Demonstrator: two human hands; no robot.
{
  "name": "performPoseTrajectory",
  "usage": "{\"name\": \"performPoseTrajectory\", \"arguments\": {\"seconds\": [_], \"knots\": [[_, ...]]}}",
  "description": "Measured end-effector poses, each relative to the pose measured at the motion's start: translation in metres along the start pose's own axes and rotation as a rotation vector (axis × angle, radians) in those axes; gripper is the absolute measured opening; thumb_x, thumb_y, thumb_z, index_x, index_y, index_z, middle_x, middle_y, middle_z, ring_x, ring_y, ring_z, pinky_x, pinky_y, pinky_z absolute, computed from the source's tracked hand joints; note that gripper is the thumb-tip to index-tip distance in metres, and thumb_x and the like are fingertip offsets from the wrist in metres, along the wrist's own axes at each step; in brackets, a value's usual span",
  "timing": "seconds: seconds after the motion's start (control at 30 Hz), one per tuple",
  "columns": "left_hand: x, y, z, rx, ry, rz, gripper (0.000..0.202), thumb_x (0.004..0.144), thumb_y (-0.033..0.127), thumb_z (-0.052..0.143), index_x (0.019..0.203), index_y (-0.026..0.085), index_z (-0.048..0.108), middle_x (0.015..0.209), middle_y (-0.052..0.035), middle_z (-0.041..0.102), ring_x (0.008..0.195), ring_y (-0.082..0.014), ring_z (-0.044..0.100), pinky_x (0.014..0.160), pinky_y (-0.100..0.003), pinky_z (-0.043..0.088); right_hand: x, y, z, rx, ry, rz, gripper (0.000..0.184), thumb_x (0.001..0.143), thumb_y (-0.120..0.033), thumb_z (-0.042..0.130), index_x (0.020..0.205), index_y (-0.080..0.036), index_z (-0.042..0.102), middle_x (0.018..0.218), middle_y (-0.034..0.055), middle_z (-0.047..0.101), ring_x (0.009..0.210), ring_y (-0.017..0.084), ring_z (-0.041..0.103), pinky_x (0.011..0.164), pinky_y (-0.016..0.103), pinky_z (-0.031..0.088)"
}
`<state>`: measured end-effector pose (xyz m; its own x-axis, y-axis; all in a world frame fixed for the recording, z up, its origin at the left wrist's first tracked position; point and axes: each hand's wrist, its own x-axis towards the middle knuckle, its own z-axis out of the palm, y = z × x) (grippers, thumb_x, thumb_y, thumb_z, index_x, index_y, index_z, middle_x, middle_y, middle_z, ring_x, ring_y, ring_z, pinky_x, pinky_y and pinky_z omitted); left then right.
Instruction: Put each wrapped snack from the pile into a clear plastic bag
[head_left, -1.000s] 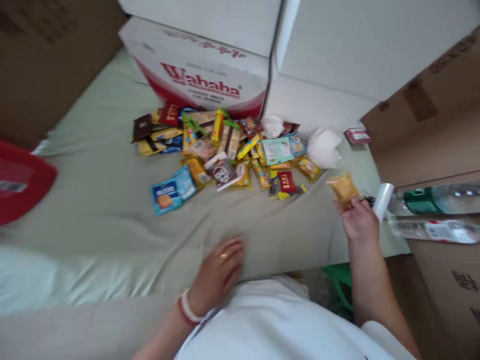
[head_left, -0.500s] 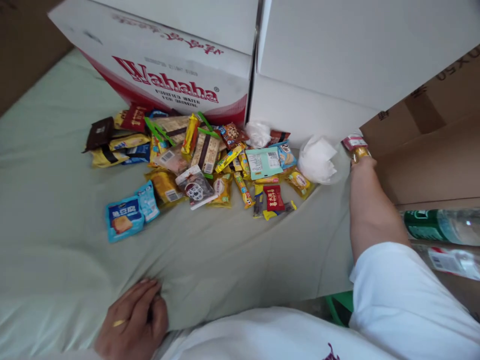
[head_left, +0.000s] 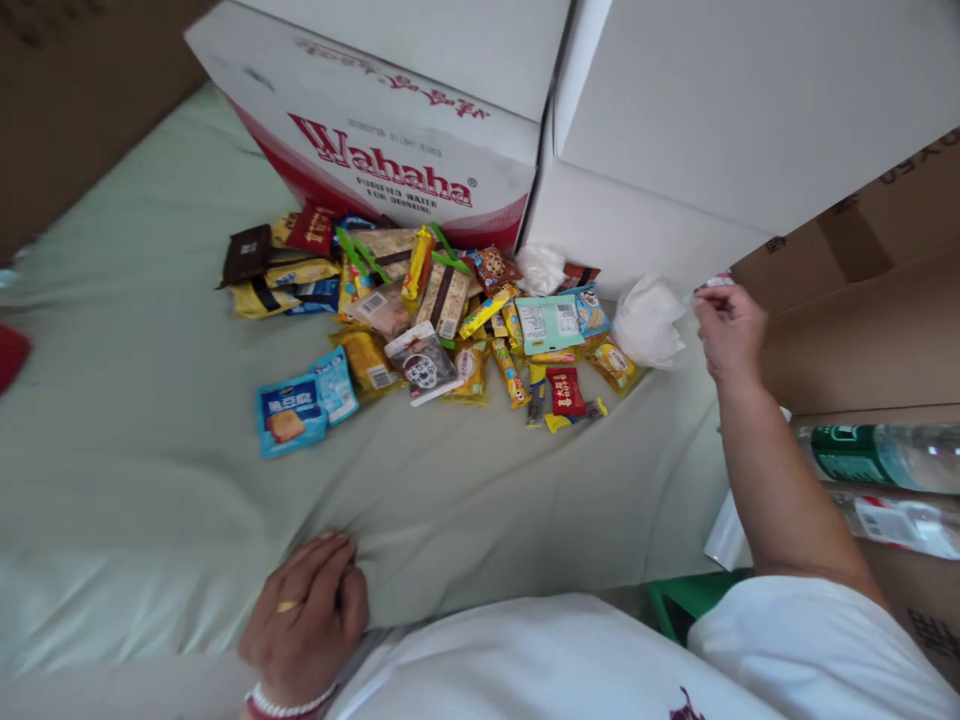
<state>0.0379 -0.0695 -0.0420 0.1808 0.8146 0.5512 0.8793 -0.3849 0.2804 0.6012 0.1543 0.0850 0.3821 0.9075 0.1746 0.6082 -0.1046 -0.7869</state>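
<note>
My left hand (head_left: 307, 610), with a gold ring and a white bead bracelet, leans on the pale green sheet (head_left: 480, 510) with its fingers curled under. Over at the right, my right hand (head_left: 731, 335) has its fingers pinched together beside a translucent white plastic bag (head_left: 649, 325). A bit of pink and white (head_left: 720, 279) shows just behind those fingertips; I cannot make out what they grip. Wrapped snacks lie heaped to the left of the bag, among them a mint green packet (head_left: 550, 323), a red packet (head_left: 565, 391) and a blue packet (head_left: 291, 415).
A white Wahaha water carton (head_left: 390, 150) and a plain white box (head_left: 637, 220) stand behind the snacks. Plastic bottles (head_left: 874, 455) lie at the right against brown cardboard (head_left: 870, 330). A white roll (head_left: 726, 535) and a green stool (head_left: 686, 600) are near my right arm.
The packaged item with a pink label, earlier in my right hand beyond the bag, is mostly out of sight. That hand has come back towards the bag, fingers pinched. The camera view has shifted left.
</note>
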Motion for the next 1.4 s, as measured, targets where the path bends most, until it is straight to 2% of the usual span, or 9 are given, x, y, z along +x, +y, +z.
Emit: {"name": "performPoseTrajectory", "arguments": {"seconds": [0.17, 0.37, 0.5, 0.73, 0.87, 1.0, 1.17, 1.3, 1.4], "knots": [[0.000, 0.003, 0.001, -0.004, 0.006, -0.008, 0.032, 0.074, 0.009, 0.067, 0.102, 0.023, 0.070, 0.103, -0.0069, 0.077, 0.097, -0.0269, 0.074, 0.089, -0.042, 0.060, -0.011, -0.077, 0.090, -0.363, -0.183, -0.462, 0.021, 0.092, -0.032, 0.060, 0.097, -0.016, 0.073, 0.093, 0.0080, 0.069, 0.082, 0.018, 0.060, 0.080, 0.033, 0.048], [0.002, 0.009, -0.002, -0.009, 0.025, -0.001, 0.025, 0.081, 0.006, 0.064, 0.103, 0.018, 0.067, 0.103, -0.0105, 0.075, 0.101, -0.0263, 0.071, 0.093, -0.041, 0.058, -0.002, -0.108, 0.175, -0.677, -0.154, -0.256, 0.019, 0.091, -0.030, 0.060, 0.095, -0.016, 0.073, 0.104, 0.0144, 0.072, 0.092, 0.026, 0.062, 0.082, 0.035, 0.044], [-0.001, 0.006, -0.004, -0.089, -0.009, -0.019, 0.024, 0.085, 0.007, 0.062, 0.105, 0.018, 0.067, 0.105, -0.0104, 0.074, 0.106, -0.0262, 0.069, 0.097, -0.042, 0.056, -0.014, -0.106, 0.155, -0.515, -0.127, -0.234, 0.026, 0.092, -0.029, 0.052, 0.088, -0.016, 0.074, 0.089, 0.0110, 0.073, 0.084, 0.023, 0.063, 0.076, 0.032, 0.044], [0.021, 0.028, -0.017, -0.477, 0.033, -0.307, 0.017, 0.089, 0.011, 0.057, 0.095, 0.021, 0.070, 0.096, -0.0070, 0.068, 0.093, -0.0201, 0.065, 0.085, -0.034, 0.054, -0.088, -0.096, 0.097, 0.001, -0.211, 0.174, 0.025, 0.077, -0.038, 0.065, 0.063, -0.019, 0.058, 0.051, -0.0021, 0.047, 0.048, 0.011, 0.039, 0.047, 0.024, 0.028], [0.053, 0.064, -0.013, -0.907, -0.257, -0.473, 0.017, 0.096, 0.024, 0.054, 0.094, 0.021, 0.071, 0.081, -0.0023, 0.065, 0.071, -0.0141, 0.060, 0.065, -0.026, 0.047, -0.179, -0.105, 0.103, 0.658, -0.431, 0.471, 0.033, 0.069, -0.046, 0.074, 0.069, -0.021, 0.052, 0.050, -0.0085, 0.035, 0.039, 0.005, 0.020, 0.037, 0.020, 0.015], [0.079, 0.091, 0.007, -1.267, -0.472, -0.634, 0.035, 0.087, 0.046, 0.068, 0.110, 0.018, 0.069, 0.099, -0.0060, 0.069, 0.078, -0.0150, 0.061, 0.066, -0.025, 0.047, -0.266, -0.116, 0.134, 0.831, -0.602, 0.642, 0.037, 0.073, -0.047, 0.076, 0.070, -0.021, 0.051, 0.050, -0.0095, 0.034, 0.039, 0.004, 0.016, 0.035, 0.019, 0.015], [0.081, 0.093, 0.020, -1.271, -0.389, -0.697, 0.028, 0.088, 0.044, 0.066, 0.080, 0.017, 0.065, 0.074, 0.0004, 0.057, 0.070, -0.0129, 0.050, 0.067, -0.025, 0.041, -0.312, -0.116, 0.152, 0.508, -0.691, 0.478, 0.041, 0.085, -0.056, 0.068, 0.073, -0.020, 0.056, 0.056, -0.0063, 0.041, 0.048, 0.008, 0.030, 0.043, 0.021, 0.025], [0.072, 0.086, 0.010, -1.021, -0.327, -0.599, 0.024, 0.088, 0.034, 0.065, 0.072, 0.018, 0.064, 0.068, 0.0020, 0.053, 0.068, -0.0123, 0.048, 0.065, -0.026, 0.034, -0.307, -0.120, 0.145, 0.326, -0.549, 0.184, 0.037, 0.090, -0.057, 0.063, 0.094, -0.021, 0.065, 0.080, 0.0005, 0.061, 0.067, 0.013, 0.051, 0.059, 0.024, 0.042], [0.065, 0.083, 0.003, -0.987, -0.323, -0.540, 0.018, 0.086, 0.032, 0.068, 0.073, 0.019, 0.068, 0.067, 0.0020, 0.053, 0.067, -0.0125, 0.048, 0.065, -0.026, 0.034, -0.300, -0.128, 0.144, 0.347, -0.616, 0.079, 0.034, 0.085, -0.052, 0.072, 0.100, -0.022, 0.070, 0.095, 0.0038, 0.068, 0.084, 0.017, 0.060, 0.076, 0.028, 0.049]]}}
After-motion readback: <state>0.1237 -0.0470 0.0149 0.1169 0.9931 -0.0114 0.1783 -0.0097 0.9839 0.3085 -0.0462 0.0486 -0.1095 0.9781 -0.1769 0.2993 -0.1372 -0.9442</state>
